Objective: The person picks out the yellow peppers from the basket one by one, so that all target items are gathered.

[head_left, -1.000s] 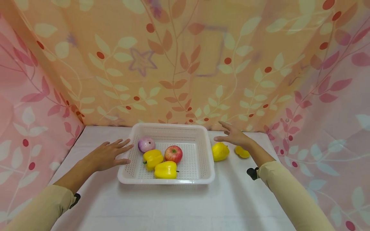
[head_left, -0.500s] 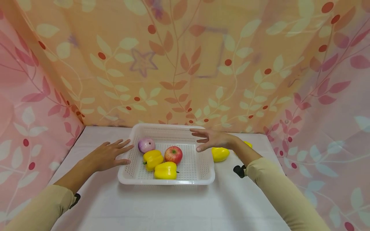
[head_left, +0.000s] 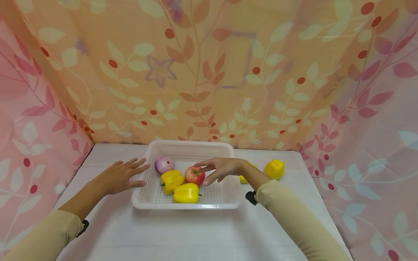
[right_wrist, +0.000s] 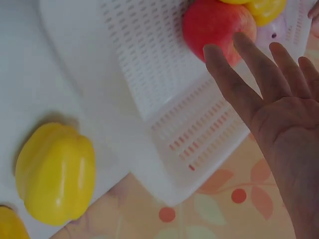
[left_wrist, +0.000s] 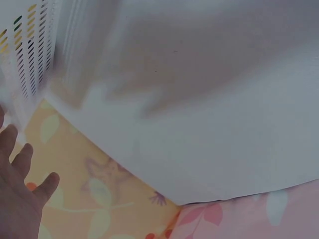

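My right hand (head_left: 223,168) reaches over the white perforated basket (head_left: 186,206), fingertips right at the red apple (head_left: 193,177). In the right wrist view the fingers are extended and slightly spread beside the apple (right_wrist: 214,30). My left hand (head_left: 119,177) is spread out next to the basket's left rim and holds nothing. The left wrist view has the same hand (left_wrist: 20,189) with its fingers apart near the basket's slotted wall (left_wrist: 35,55). Also in the basket are a purple onion (head_left: 164,165) and two yellow bell peppers, one in the middle (head_left: 172,181) and one in front (head_left: 186,193).
Right of the basket a yellow bell pepper (head_left: 274,169) sits on the white table (head_left: 183,235). Another yellow one (head_left: 243,179) beside the basket is partly covered by my right wrist. Floral cloth (head_left: 196,72) hangs behind and at both sides.
My right hand has moved left, from above the yellow bell peppers on the table to the apple in the basket. The left hand stays where it was.
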`<move>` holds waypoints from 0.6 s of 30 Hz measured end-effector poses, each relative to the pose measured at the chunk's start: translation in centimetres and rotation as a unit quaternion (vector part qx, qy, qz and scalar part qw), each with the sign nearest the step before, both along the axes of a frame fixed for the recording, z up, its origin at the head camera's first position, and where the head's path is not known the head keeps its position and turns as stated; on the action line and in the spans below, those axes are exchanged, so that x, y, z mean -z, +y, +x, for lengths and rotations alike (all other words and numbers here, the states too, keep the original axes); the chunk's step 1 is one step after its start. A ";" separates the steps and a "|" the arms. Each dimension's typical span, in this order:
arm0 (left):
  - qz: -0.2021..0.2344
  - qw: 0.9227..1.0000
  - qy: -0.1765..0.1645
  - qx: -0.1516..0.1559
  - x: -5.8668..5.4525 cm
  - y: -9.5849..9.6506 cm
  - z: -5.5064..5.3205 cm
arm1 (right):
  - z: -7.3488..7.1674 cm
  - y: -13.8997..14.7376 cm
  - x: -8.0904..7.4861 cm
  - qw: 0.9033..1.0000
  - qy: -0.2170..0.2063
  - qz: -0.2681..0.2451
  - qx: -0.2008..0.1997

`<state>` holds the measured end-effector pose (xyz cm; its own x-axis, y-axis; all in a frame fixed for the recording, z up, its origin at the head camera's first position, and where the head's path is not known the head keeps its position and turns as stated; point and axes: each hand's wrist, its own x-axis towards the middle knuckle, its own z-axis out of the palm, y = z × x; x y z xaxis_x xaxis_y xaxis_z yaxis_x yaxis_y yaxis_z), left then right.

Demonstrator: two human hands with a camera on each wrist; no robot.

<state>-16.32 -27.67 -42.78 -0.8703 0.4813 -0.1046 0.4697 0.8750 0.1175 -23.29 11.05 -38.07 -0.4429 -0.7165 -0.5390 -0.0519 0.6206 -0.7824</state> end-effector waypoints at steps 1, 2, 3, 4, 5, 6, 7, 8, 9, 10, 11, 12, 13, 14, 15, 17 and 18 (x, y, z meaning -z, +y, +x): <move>0.000 1.000 0.000 0.000 0.0 0.0 0.0 | 0.0 -0.3 0.2 1.000 0.000 0.000 -0.002; 0.000 1.000 0.000 0.000 0.0 0.0 0.0 | 0.1 -0.6 0.5 1.000 0.001 0.000 -0.004; -0.001 1.000 -0.001 -0.001 0.0 -0.1 0.0 | 0.1 -0.9 0.7 1.000 -0.001 0.000 -0.003; 0.000 1.000 -0.001 0.000 0.0 -0.1 0.0 | 0.2 -1.2 0.9 1.000 -0.002 0.000 -0.004; 0.000 1.000 0.000 0.000 0.0 -0.1 0.0 | 0.3 -1.5 1.1 1.000 -0.003 0.000 -0.004; 0.000 1.000 0.001 0.001 0.1 -0.1 0.0 | 0.3 -1.7 1.3 1.000 -0.003 0.002 -0.004; 0.001 1.000 0.001 0.000 0.1 -0.1 0.0 | 0.4 -1.9 1.5 1.000 -0.004 0.005 -0.005; 0.001 1.000 0.002 0.001 0.1 -0.1 0.0 | 0.4 -2.1 1.7 1.000 -0.005 0.006 -0.006; 0.003 1.000 0.003 0.001 0.1 -0.2 0.0 | 0.5 -2.3 1.9 1.000 -0.005 0.008 -0.006; 0.004 1.000 0.004 0.002 0.2 -0.1 0.0 | 0.5 -2.5 2.1 1.000 -0.006 0.009 -0.007; 0.004 1.000 0.004 0.002 0.2 -0.2 -0.1 | 0.6 -2.6 2.2 1.000 -0.006 0.013 -0.007; 0.004 1.000 0.005 0.002 0.3 -0.2 -0.1 | 0.6 -2.7 2.3 1.000 -0.006 0.016 -0.008; 0.004 1.000 0.005 0.002 0.3 -0.2 -0.1 | 0.6 -2.9 2.4 1.000 -0.005 0.019 -0.008; 0.003 1.000 0.005 0.001 0.4 -0.2 -0.2 | 0.6 -3.0 2.5 1.000 -0.005 0.022 -0.008; 0.003 1.000 0.006 0.001 0.4 -0.2 -0.2 | 0.6 -3.1 2.6 1.000 -0.003 0.027 -0.009; 0.001 1.000 0.005 0.000 0.4 -0.2 -0.2 | 0.6 -3.3 2.7 0.999 -0.004 0.034 -0.010; 0.001 1.000 0.004 -0.002 0.5 -0.3 -0.2 | 0.5 -3.4 2.7 0.999 -0.006 0.036 -0.010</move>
<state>-16.52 -27.92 -43.24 -0.8730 0.4783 -0.0957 0.4674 0.8764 0.1161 -22.78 7.66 -40.78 -0.4212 -0.6845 -0.5950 -0.0556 0.6743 -0.7363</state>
